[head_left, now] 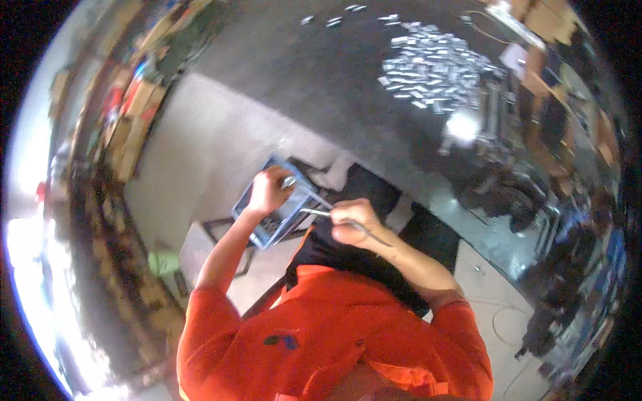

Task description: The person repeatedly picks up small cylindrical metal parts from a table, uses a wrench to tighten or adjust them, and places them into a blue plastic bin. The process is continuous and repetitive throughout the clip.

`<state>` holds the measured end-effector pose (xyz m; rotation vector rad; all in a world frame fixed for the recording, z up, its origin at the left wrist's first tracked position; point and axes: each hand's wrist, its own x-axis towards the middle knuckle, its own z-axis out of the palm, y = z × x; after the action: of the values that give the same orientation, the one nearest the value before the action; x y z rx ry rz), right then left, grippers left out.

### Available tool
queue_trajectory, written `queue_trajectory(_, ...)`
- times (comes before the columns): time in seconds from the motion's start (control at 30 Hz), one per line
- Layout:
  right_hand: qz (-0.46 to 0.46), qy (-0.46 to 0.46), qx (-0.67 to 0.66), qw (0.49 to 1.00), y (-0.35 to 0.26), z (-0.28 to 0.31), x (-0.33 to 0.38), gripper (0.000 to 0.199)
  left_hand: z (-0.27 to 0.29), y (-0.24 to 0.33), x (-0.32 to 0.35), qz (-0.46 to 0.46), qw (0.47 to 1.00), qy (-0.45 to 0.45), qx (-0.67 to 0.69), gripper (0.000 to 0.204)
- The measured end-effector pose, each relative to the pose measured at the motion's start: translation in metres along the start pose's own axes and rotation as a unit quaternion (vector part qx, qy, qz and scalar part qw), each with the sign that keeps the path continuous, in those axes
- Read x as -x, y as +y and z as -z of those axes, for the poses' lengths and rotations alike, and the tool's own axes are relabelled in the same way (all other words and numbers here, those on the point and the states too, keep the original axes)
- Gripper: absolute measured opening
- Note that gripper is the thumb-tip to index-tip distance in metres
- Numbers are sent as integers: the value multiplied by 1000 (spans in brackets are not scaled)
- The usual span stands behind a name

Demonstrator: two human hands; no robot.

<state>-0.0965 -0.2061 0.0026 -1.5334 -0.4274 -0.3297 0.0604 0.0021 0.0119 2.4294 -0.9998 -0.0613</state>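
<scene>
My left hand (269, 191) is closed over the blue plastic crate (273, 235) in front of me. Between its fingers sits a small shiny metal part (288, 182). My right hand (354, 222), just right of the crate, is wrapped round a slim metal hand tool (315, 212). The thin end of this tool points left toward the crate, and its other end shows past my wrist. Inside the crate some dark small pieces lie low down, too blurred to name.
A dark table (281, 80) stretches across the far side, with a heap of small silvery metal parts (435, 67) at its far right. Shelving with cardboard boxes (137, 113) lines the left. Dark machinery (511, 194) stands at right. A green box (164, 262) is at lower left.
</scene>
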Motion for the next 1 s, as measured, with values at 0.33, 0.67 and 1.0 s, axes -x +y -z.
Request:
queue_trajectory(0.33,-78,-36,-51,995,-2,1,3,37,-3,17,10,-53,999,-12,-1,29)
queue_trajectory(0.67,55,-33,139,988,1,-4,7,20,-5,34,-1,-20,997,-61,37,30)
queue_trajectory(1.0,-2,58,52,997,27,-11,6,23,-7,100,-176,-121,992,14,15,33)
